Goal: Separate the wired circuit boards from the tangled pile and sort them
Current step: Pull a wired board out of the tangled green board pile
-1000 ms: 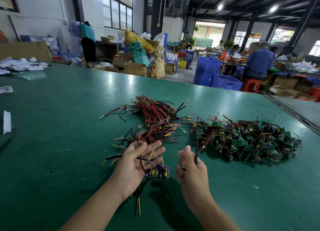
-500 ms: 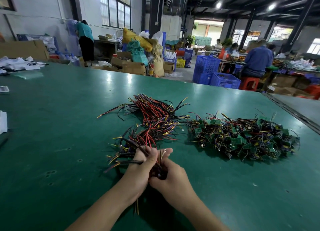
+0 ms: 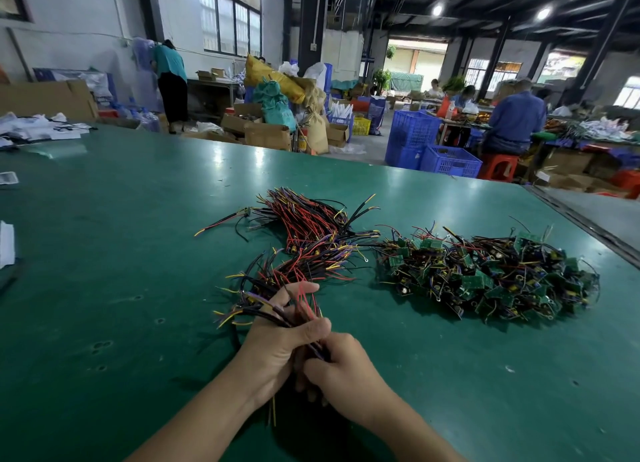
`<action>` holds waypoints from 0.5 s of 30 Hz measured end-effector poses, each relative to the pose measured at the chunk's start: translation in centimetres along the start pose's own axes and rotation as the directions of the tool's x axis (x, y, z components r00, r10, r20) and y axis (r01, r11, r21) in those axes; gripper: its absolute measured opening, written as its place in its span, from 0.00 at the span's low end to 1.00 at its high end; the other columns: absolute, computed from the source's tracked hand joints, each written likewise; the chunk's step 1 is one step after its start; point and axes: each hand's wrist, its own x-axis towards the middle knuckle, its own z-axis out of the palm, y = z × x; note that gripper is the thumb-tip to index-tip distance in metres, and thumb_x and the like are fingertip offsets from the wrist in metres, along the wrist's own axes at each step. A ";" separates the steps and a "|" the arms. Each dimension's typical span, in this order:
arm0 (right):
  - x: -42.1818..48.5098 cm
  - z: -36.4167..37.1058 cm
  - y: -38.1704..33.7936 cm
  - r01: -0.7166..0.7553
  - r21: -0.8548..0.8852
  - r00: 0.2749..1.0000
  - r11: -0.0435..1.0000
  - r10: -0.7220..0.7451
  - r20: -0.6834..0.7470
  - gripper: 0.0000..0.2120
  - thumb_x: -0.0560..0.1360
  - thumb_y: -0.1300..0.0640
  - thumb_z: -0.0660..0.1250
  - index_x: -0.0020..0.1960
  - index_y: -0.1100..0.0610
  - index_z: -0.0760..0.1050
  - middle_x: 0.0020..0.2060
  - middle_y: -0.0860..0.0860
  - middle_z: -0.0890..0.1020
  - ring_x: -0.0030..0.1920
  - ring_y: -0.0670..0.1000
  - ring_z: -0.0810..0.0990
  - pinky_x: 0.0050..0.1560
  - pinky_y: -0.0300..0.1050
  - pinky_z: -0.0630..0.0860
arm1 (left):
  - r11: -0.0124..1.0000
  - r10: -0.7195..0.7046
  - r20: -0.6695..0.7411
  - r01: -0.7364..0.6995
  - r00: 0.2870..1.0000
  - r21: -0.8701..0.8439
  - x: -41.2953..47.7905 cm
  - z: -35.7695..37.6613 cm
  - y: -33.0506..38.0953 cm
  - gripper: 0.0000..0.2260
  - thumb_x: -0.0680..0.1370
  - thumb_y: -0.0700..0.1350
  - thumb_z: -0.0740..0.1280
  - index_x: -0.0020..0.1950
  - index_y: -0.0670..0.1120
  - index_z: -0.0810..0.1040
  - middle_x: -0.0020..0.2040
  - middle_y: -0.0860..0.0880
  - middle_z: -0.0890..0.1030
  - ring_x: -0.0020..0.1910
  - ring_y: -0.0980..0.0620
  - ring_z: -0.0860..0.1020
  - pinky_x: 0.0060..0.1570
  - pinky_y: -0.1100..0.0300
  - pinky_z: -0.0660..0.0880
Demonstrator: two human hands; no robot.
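Worktop [image 3: 104, 271]: green, wide; white paper [image 3: 7, 243] at far-left edge.
L hand [image 3: 277, 351]: near centre, fingers curled round a wire bundle [image 3: 273, 288]; its wires fan out far and left.
R hand [image 3: 343, 375]: just right of L hand, touching it, fingers curled on bundle's near end.
Sorted wires [image 3: 311, 222]: far centre, red/black, lying just beyond bundle.
Pile [image 3: 485, 274]: right, tangled green boards w/ wires, apart from both hands.
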 end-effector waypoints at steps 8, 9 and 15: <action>-0.1 -0.1 0.0 0.008 0.164 0.986 0.986 -0.035 0.165 0.07 0.72 0.59 0.67 0.42 0.63 0.80 0.32 0.54 0.82 0.32 0.47 0.79 0.40 0.43 0.76 | 0.995 -0.080 0.035 0.082 0.996 -0.055 -0.1 0.4 0.6 0.16 0.71 0.50 0.73 0.34 0.44 0.68 0.31 0.45 0.65 0.26 0.53 0.66 0.30 0.63 0.72; -0.2 -0.2 0.0 0.018 0.151 0.984 0.988 -0.045 0.174 0.06 0.73 0.60 0.68 0.43 0.64 0.80 0.33 0.53 0.82 0.33 0.47 0.79 0.42 0.43 0.76 | 0.995 -0.093 0.016 0.093 0.996 -0.020 -0.1 0.4 0.6 0.13 0.73 0.50 0.68 0.35 0.45 0.69 0.31 0.46 0.67 0.27 0.53 0.67 0.30 0.63 0.72; -0.6 -0.4 -0.4 0.039 0.141 0.954 0.989 -0.079 0.288 0.02 0.76 0.62 0.68 0.45 0.60 0.79 0.31 0.52 0.80 0.32 0.47 0.79 0.40 0.39 0.77 | 0.956 -0.284 -0.072 0.288 0.956 0.061 -0.2 0.1 1.0 0.14 0.68 0.54 0.70 0.38 0.46 0.71 0.24 0.49 0.67 0.23 0.53 0.68 0.29 0.61 0.70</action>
